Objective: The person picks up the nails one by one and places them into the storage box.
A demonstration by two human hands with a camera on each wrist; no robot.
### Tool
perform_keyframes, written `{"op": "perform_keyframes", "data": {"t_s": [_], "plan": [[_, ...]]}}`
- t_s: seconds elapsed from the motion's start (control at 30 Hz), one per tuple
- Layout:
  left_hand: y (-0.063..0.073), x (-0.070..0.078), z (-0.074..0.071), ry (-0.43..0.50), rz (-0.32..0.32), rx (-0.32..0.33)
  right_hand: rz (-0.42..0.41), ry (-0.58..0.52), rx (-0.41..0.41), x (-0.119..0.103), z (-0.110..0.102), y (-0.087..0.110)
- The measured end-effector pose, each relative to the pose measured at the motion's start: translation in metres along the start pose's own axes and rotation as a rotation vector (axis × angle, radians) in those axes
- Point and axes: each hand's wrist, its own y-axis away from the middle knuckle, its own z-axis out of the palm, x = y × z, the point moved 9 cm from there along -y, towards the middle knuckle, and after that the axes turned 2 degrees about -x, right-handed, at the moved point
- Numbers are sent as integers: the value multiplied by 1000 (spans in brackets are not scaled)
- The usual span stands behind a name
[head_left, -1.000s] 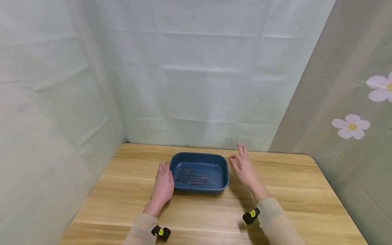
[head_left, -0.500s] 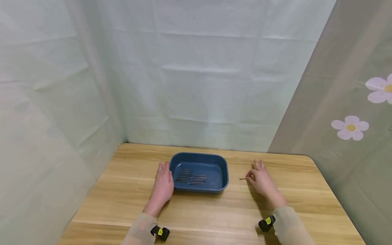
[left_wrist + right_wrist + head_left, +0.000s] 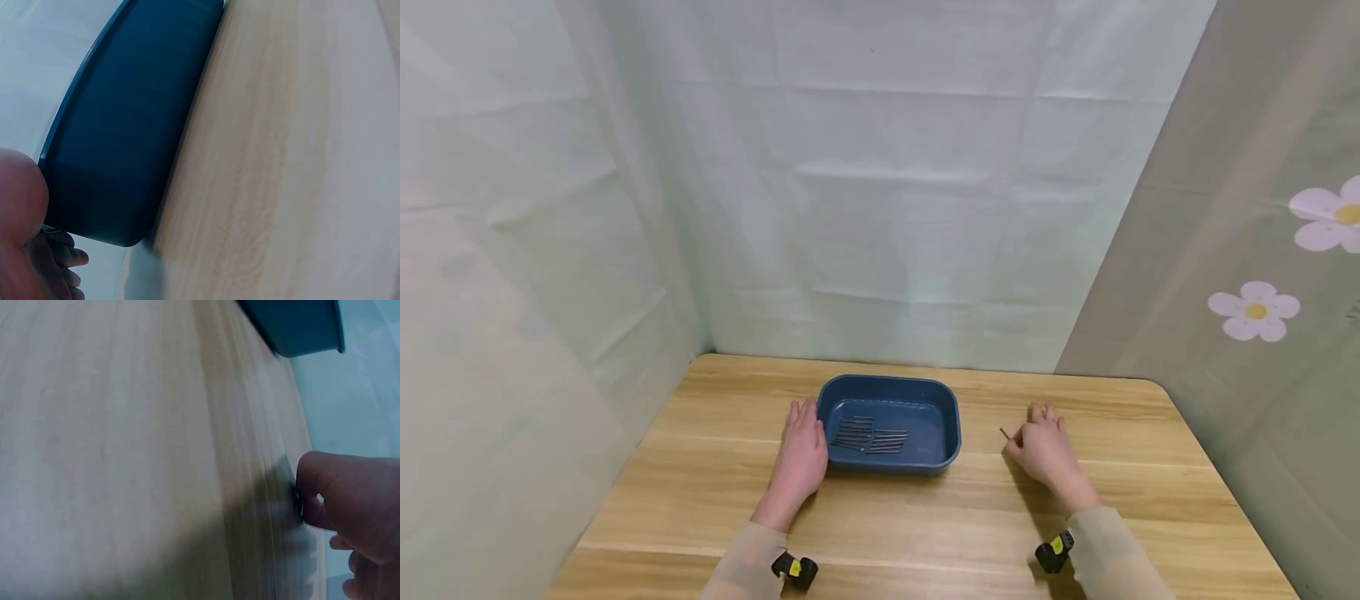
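A dark blue rectangular tray (image 3: 917, 386) sits on the wooden table. Two groups of thin metal nails (image 3: 853, 432) lie side by side on its floor, toward the left. My left hand (image 3: 801, 450) rests against the tray's left wall with its fingers extended; in the left wrist view the tray's outer side (image 3: 125, 125) fills much of the picture. To the right of the tray, my right hand (image 3: 1045, 450) pinches one nail (image 3: 1003, 433) between thumb and index finger, close over the table. The nail's headed end sticks out toward the upper left; the rest is hidden by the fingers.
The wooden table (image 3: 895, 533) runs back to a pale cloth curtain (image 3: 880, 208). More curtain (image 3: 512, 275) hangs along the left side, and a flower-printed one (image 3: 1195, 250) along the right.
My right hand has moved right and nearer from beside the tray's right rim, carrying the nail. Since half a second ago, the nail has turned from level to slanted. My left hand stays put.
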Motion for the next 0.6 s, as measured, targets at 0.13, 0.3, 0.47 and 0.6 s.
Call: {"op": "perform_keyframes", "data": {"t_s": [0.13, 0.3, 0.47, 0.6], "plan": [[-2, 2, 1, -7, 13, 0, -24, 78, 24, -4, -4, 0], [-3, 1, 1, -21, 18, 13, -43, 101, 54, -6, -5, 1], [-1, 2, 0, -14, 9, 7, -58, 71, 87, -6, -6, 4], [-1, 1, 0, -13, 2, -7, -69, 37, 106, -7, -8, 4]]}}
